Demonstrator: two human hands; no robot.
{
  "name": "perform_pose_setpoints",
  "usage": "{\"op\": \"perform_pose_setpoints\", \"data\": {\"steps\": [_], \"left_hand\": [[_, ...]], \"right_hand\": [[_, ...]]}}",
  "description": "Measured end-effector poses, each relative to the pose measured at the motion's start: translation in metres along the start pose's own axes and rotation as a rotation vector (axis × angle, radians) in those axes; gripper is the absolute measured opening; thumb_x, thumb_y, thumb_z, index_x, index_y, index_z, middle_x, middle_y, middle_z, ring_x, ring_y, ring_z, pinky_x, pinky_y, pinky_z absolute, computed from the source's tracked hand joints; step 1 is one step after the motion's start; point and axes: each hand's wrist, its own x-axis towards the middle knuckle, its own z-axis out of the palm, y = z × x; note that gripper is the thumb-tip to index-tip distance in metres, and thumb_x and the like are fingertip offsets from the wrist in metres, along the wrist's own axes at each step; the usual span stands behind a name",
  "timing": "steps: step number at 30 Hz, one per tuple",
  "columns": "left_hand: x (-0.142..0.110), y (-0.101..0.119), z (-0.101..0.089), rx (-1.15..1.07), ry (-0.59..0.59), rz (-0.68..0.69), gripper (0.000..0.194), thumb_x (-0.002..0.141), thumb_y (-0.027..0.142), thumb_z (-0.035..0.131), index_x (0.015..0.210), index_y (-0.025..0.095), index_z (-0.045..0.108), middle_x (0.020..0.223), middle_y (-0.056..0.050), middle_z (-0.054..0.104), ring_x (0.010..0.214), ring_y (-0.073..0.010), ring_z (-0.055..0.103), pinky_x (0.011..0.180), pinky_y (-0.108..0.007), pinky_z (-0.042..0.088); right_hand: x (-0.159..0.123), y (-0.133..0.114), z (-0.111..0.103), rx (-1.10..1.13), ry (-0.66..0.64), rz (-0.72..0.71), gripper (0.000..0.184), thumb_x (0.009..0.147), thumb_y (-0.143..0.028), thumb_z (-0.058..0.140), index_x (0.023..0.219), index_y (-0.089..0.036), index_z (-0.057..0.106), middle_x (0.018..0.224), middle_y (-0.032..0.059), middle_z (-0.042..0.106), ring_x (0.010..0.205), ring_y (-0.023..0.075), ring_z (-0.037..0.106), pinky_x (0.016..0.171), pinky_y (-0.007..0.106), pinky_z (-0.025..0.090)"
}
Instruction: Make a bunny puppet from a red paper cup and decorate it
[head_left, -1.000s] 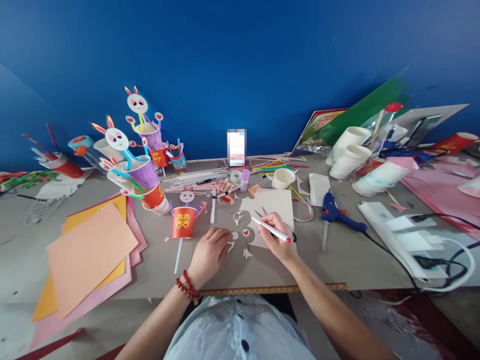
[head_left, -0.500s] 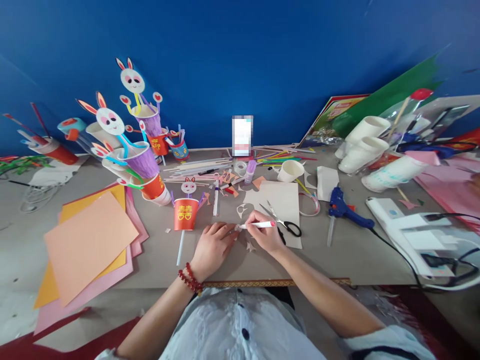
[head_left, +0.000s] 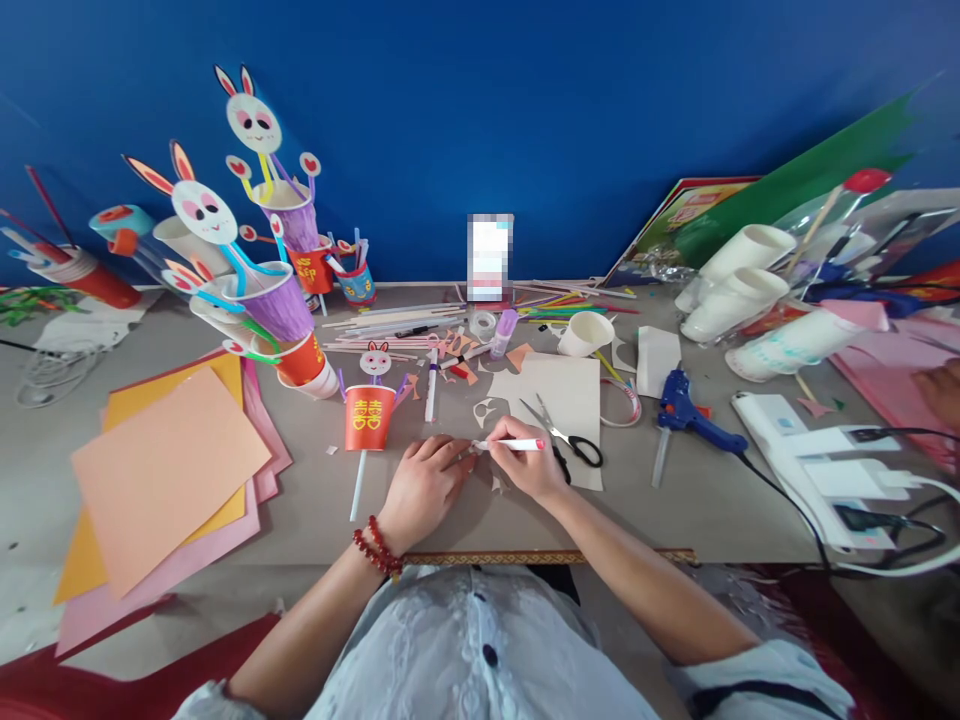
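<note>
My right hand [head_left: 523,459] is closed around a white marker [head_left: 521,444] with a red end. The marker's tip points left, at a small white paper circle [head_left: 477,449] mostly hidden by fingers. Low on the table, my left hand [head_left: 426,487] holds that circle down with its fingertips; a red bead bracelet is on its wrist. Scissors [head_left: 559,430] with black handles lie spread on a white sheet [head_left: 570,375], right of my right hand. Left of my left hand is a red paper cup [head_left: 367,418] with a small rabbit head and a straw below it. Paper scraps [head_left: 484,411] lie beyond the hands.
Rabbit cup figures [head_left: 281,300] stand at the left, behind coloured paper sheets [head_left: 172,475]. A blue glue gun [head_left: 690,415] and a power strip [head_left: 795,475] with cables lie right. A white cup [head_left: 586,334] stands behind. Another person's hand [head_left: 939,392] shows at the right edge.
My right hand has brought the marker left and down to the paper circle beside my left hand. The scissors now lie on the white sheet. Another person's hand has come into view right.
</note>
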Motion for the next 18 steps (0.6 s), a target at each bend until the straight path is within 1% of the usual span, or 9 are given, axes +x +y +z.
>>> {"op": "perform_pose_setpoints", "data": {"steps": [5, 10, 18], "left_hand": [[0.0002, -0.0006, 0.0010, -0.002, 0.020, 0.007, 0.029, 0.101, 0.026, 0.046, 0.119, 0.027, 0.068, 0.128, -0.004, 0.068, 0.116, -0.0237, 0.057, 0.087, -0.041, 0.047], [0.0011, 0.0002, -0.0002, 0.003, 0.032, 0.015, 0.029, 0.101, 0.026, 0.047, 0.119, 0.027, 0.069, 0.126, -0.005, 0.069, 0.115, -0.0231, 0.058, 0.086, -0.040, 0.047], [0.0014, 0.0011, -0.0020, 0.015, 0.021, 0.018, 0.028, 0.100, 0.026, 0.047, 0.119, 0.026, 0.068, 0.127, -0.004, 0.068, 0.115, -0.0232, 0.058, 0.085, -0.041, 0.047]], "right_hand": [[0.0001, 0.0007, 0.0005, 0.000, -0.016, -0.003, 0.017, 0.085, -0.021, 0.054, 0.068, -0.022, 0.055, 0.055, -0.0044, 0.049, 0.051, 0.0126, 0.044, 0.050, 0.024, 0.032], [0.0000, -0.0001, 0.0004, -0.007, -0.020, 0.002, 0.017, 0.085, -0.022, 0.054, 0.067, -0.023, 0.054, 0.054, -0.0043, 0.048, 0.051, 0.0129, 0.044, 0.048, 0.024, 0.031], [0.0003, 0.0002, 0.0010, -0.025, -0.028, 0.011, 0.017, 0.084, -0.022, 0.054, 0.068, -0.023, 0.054, 0.053, -0.0043, 0.049, 0.051, 0.0132, 0.044, 0.049, 0.024, 0.032]]}}
